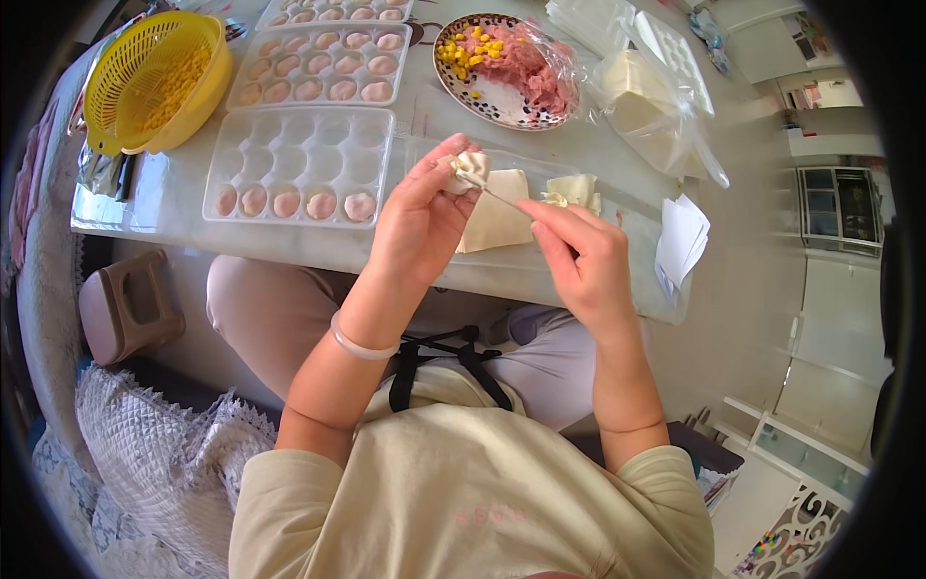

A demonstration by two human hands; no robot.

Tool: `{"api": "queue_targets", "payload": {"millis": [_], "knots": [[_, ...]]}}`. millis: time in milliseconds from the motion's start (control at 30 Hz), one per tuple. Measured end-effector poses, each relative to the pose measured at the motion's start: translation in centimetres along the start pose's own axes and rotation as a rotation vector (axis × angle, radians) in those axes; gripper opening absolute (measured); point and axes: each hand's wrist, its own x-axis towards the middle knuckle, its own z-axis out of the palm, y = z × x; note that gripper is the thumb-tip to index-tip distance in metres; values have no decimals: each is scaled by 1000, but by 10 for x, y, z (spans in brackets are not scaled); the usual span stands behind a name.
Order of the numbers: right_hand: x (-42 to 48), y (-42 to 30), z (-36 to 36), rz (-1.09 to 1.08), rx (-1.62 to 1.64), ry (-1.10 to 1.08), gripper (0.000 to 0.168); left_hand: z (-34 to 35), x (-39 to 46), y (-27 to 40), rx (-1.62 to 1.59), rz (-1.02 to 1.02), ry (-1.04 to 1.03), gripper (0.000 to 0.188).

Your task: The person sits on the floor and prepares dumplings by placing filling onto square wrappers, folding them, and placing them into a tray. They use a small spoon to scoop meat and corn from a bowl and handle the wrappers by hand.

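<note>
Above the table's front edge, my left hand (427,217) cups a dough wrapper (474,165), gathered up around its contents. A thin metal utensil (504,200) is pinched in my right hand (589,253), and its tip touches the gathered wrapper. What is inside the wrapper is mostly hidden. Under my hands lies a stack of square dough wrappers (499,224), with some crumpled dough sheets (575,189) to its right. A clear plastic tray (300,170) sits left of my left hand; its nearest row holds several pinkish filled dumplings (320,204), the other cups hold none.
Farther back are a filled dumpling tray (318,64), a patterned plate (499,112) of minced meat (532,65) with corn kernels (463,52), and a yellow colander (210,87) with corn. Bagged wrappers (636,90) and white papers (680,239) are at right. A plastic stool (130,307) stands lower left.
</note>
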Motion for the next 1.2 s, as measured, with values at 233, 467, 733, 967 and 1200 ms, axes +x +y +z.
{"api": "queue_targets", "payload": {"millis": [233, 467, 733, 967, 1200], "knots": [[-8, 6, 0, -125, -206, 65, 25, 4, -3, -1, 36, 17, -2, 37], [-6, -1, -9, -66, -127, 10, 27, 3, -12, 4, 137, 18, -265, 34], [-1, -2, -15, -127, -138, 1, 26, -4, -11, 12, 191, -24, -337, 41], [0, -5, -23, -126, -121, -39, 23, -7, -15, 15, 278, -32, -384, 39], [3, -2, -22, -139, -134, -109, 23, 0, -18, 16, 281, -103, -371, 41]]}}
